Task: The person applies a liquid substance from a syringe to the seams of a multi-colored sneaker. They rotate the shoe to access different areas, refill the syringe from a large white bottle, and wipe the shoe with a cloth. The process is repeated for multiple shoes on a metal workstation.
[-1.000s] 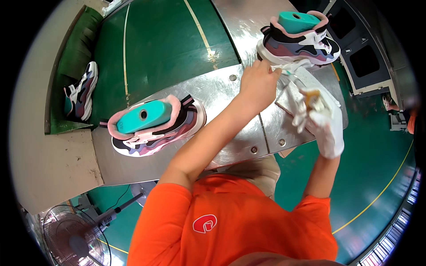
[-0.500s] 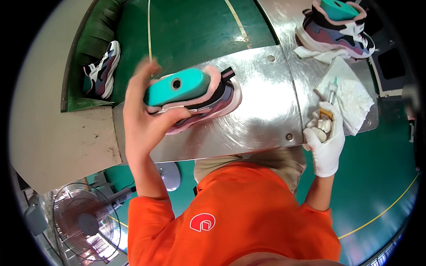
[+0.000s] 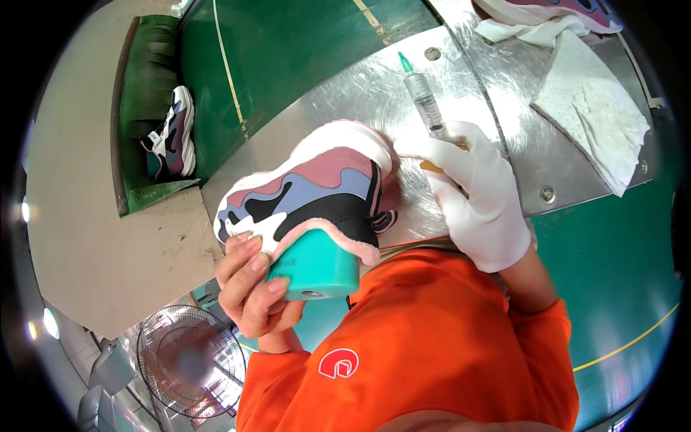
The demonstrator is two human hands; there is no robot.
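My bare left hand (image 3: 255,288) grips a sneaker (image 3: 324,173) near its tongue and laces. The shoe is tilted on its side, sole away from me and opening toward me. It has pink, blue, black and white panels and a pink fleecy collar. A teal shoe last (image 3: 320,266) fills the opening. In my white-gloved right hand (image 3: 475,194) is a clear syringe (image 3: 425,101) with a green tip, pointing up and away, close to the shoe's heel. A small orange-brown patch shows between the gloved fingers; what it is, I cannot tell.
Beneath the work lies a metal tabletop (image 3: 497,79) with bolts. A white cloth (image 3: 590,108) lies at right, below a partly visible second shoe (image 3: 561,11). Another sneaker (image 3: 173,137) rests in a green-lined chute at left. A fan (image 3: 191,360) stands at lower left.
My left hand has turned the shoe from upright onto its side and brought it nearer me. My right hand has moved left to the heel, its syringe now raised beside the shoe.
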